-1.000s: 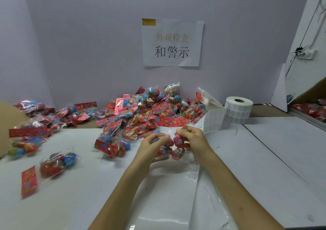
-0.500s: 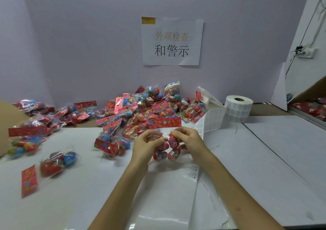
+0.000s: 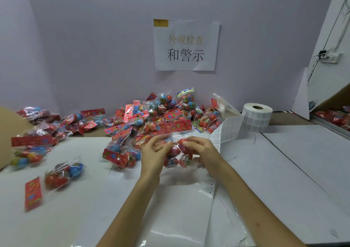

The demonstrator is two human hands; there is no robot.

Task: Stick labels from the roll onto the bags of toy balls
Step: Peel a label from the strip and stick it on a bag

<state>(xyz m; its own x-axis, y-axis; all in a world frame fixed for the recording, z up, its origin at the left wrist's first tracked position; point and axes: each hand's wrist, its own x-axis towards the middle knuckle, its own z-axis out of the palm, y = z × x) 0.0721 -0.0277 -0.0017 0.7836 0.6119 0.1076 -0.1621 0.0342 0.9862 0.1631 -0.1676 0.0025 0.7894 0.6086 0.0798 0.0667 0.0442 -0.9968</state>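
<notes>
Bag of toy balls [image 3: 177, 156] (clear film, red header card on top) is held upright just above the table [image 3: 284, 161], centre. L hand [image 3: 153, 154] pinches its upper left and R hand [image 3: 203, 152] its upper right, fingers curled on the film. Behind it is a pile of bags [image 3: 151, 114] against the wall. Label strip [image 3: 225, 131] runs from the roll [image 3: 256, 117] at right rear, down past the R wrist. 1 loose bag [image 3: 62, 174] lies front left.

A pile of bags [image 3: 155, 118] lies at the back of the table [image 3: 284, 171], under a wall sign [image 3: 185, 45]. A label roll [image 3: 257, 118] stands to its right. The left hand [image 3: 153, 156] and right hand [image 3: 202, 152] hold one bag [image 3: 176, 157] before the pile; loose bags [image 3: 62, 173] lie to the left.
</notes>
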